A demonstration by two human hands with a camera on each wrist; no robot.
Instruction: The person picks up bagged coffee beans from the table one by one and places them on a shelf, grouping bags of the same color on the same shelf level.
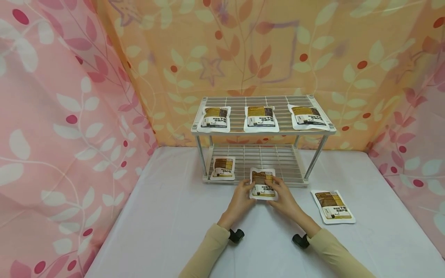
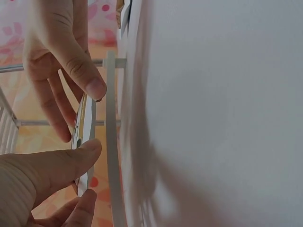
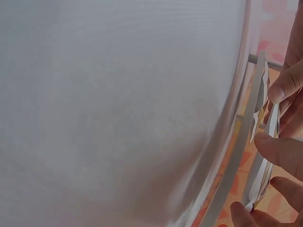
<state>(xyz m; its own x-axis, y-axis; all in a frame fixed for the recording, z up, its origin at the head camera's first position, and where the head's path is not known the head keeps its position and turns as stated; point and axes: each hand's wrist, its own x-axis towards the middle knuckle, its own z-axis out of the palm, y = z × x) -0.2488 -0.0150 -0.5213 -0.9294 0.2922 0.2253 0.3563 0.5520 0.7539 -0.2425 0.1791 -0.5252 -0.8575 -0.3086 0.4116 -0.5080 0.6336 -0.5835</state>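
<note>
A flat white-edged pouch (image 1: 263,190) with a brown and yellow print is held between both hands at the front edge of the rack's lower shelf. My left hand (image 1: 240,200) pinches its left side, thumb near the lower edge; in the left wrist view the left hand (image 2: 42,177) grips the pouch's edge from below in the picture. The right hand (image 1: 286,199) holds the opposite side, and the right wrist view shows this hand (image 3: 284,156) with the thumb on one face and fingers on the other. The pouch is seen nearly edge-on in both wrist views.
A two-tier white wire rack (image 1: 257,133) stands at the back of the white table (image 1: 167,216). Its upper shelf bears three similar pouches; another pouch (image 1: 223,168) lies at the lower shelf's left. One more pouch (image 1: 334,207) lies on the table at right. Patterned curtains (image 1: 62,127) surround the table.
</note>
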